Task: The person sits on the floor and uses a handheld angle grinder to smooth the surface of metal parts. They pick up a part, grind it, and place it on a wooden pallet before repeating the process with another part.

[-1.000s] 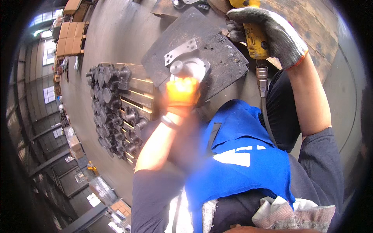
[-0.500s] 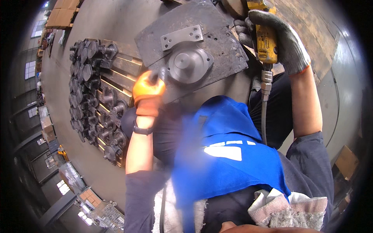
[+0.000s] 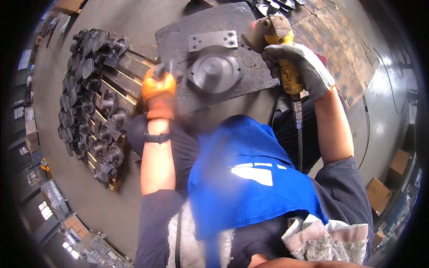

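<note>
My right hand [image 3: 308, 67], in a grey knit glove, is wrapped round the yellow body of an angle grinder [image 3: 290, 77]. The grinder's head and dark disc point left, over the right edge of a dark steel plate [image 3: 178, 33]. A round grey metal flange [image 3: 214, 73] with two side ears and a raised centre lies on that plate. Against its far side is a flat steel bar [image 3: 213, 41] with several holes. My left hand [image 3: 159, 87], in an orange glove with dark fingertips, is closed left of the flange, apart from it; what its fingers hold, if anything, is hidden.
At left, a wooden pallet [image 3: 134, 69] carries several dark flanged metal parts [image 3: 91, 89]. A hose [image 3: 300, 147] runs from the grinder toward my lap. Wooden boards [image 3: 344, 49] lie at right, with shiny metal pieces [image 3: 272, 6] beyond. Cardboard boxes [image 3: 379, 195] stand far right.
My right hand has brought the grinder leftward and nearer the plate, so its head now shows. My left hand has drawn away from the flange. The flange, blurred before, is now sharper.
</note>
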The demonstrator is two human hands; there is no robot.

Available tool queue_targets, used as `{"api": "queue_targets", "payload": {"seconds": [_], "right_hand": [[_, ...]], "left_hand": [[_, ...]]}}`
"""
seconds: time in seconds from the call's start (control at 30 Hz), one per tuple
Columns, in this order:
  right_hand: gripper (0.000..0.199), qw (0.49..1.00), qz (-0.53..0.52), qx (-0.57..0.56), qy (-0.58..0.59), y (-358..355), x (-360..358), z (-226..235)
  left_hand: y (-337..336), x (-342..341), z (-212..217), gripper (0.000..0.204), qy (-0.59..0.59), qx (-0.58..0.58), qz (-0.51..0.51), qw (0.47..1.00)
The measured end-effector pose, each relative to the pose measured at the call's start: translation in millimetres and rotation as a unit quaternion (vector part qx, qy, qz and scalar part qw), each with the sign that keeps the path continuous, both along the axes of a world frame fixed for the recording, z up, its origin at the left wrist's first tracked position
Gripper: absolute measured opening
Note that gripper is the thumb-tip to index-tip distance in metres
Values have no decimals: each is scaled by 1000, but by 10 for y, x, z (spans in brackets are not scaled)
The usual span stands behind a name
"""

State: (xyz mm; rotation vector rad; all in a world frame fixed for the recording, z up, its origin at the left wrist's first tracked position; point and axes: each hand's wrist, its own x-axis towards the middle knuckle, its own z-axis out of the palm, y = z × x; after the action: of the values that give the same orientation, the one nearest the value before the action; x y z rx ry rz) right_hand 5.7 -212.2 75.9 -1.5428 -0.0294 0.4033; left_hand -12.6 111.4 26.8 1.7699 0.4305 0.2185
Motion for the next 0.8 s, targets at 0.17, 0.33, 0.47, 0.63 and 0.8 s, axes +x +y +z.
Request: {"api": "queue_targets", "payload": {"seconds": [0.17,0.33,0.47,0.63,0.8], "right_hand": [[32,998,24,-3,61,-5,241,-104],[34,992,55,-63,92,101,529,-30],[26,982,185,-18,31,182,757,-355],[31,984,112,-61,127,346,868,-544],[44,983,19,83,165,321,654,-152]], "left_hand": [[278,80,33,30,-27,-28,30,999],[355,136,-195,25,-46,52,11,998],[318,143,-240,25,-20,97,4,995],[16,155,-65,48,179,351,-159,905],[-227,128,-184,64,87,372,-254,889]]}}
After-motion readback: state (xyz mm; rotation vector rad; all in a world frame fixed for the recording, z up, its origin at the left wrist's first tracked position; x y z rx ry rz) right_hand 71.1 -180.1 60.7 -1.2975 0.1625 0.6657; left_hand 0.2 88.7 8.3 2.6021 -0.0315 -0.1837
